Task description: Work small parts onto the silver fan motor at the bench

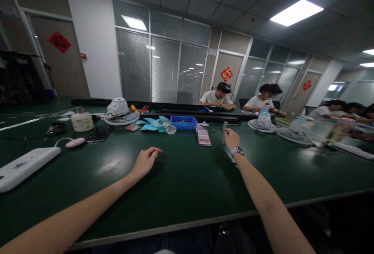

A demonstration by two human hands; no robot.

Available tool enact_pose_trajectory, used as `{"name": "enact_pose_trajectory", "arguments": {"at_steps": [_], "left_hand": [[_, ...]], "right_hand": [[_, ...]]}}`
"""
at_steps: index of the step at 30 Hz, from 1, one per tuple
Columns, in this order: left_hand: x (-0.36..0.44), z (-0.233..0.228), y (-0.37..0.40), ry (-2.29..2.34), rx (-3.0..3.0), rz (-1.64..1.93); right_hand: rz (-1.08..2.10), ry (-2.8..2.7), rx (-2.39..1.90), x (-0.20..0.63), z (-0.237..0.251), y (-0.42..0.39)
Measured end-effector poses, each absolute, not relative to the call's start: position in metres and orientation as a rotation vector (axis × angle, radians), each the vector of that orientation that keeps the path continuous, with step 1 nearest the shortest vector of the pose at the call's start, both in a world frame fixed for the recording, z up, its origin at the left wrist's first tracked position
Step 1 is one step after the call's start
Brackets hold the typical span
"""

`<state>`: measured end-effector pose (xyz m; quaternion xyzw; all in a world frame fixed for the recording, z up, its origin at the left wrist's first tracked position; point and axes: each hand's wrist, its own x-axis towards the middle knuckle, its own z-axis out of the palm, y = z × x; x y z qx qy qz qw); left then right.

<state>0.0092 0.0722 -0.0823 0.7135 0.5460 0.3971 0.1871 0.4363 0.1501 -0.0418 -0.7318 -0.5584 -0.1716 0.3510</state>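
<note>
Head view: left hand [144, 162] rests on the green worktop [181, 180], fingers loosely curled, holding nothing. Right hand [231, 138], watch on wrist, reaches toward a small upright clear piece [224, 125] just beyond its fingertips; whether it touches is unclear, nothing visibly clamped. Blue tray [184, 122] and fan blades [156, 124] lie further left. Best to pinch the piece low and keep it upright.
</note>
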Motion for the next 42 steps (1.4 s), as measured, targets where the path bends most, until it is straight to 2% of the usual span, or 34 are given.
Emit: {"name": "enact_pose_trajectory", "arguments": {"at_steps": [12, 22, 27, 34, 37, 42], "left_hand": [[0.008, -0.086, 0.075, 1.539, 2.039, 1.088], [0.004, -0.089, 0.079, 1.542, 2.027, 1.059], [0.006, -0.087, 0.076, 1.508, 2.052, 1.04], [0.021, -0.066, 0.048, 1.376, 2.087, 1.15], [0.026, -0.062, 0.04, 1.316, 2.107, 1.212], [0.028, -0.064, 0.04, 1.247, 2.22, 1.281]], "right_hand": [[-0.362, -1.402, -1.968, 0.44, -0.048, 0.152], [-0.169, -1.364, -1.885, 0.446, -0.06, 0.149], [-0.037, -1.488, -1.647, 0.39, -0.054, 0.137], [0.564, -1.889, -0.934, 0.254, -0.052, 0.067], [0.606, -1.997, -0.864, 0.232, -0.054, 0.044], [0.494, -2.085, -0.887, 0.23, -0.064, 0.04]]}}
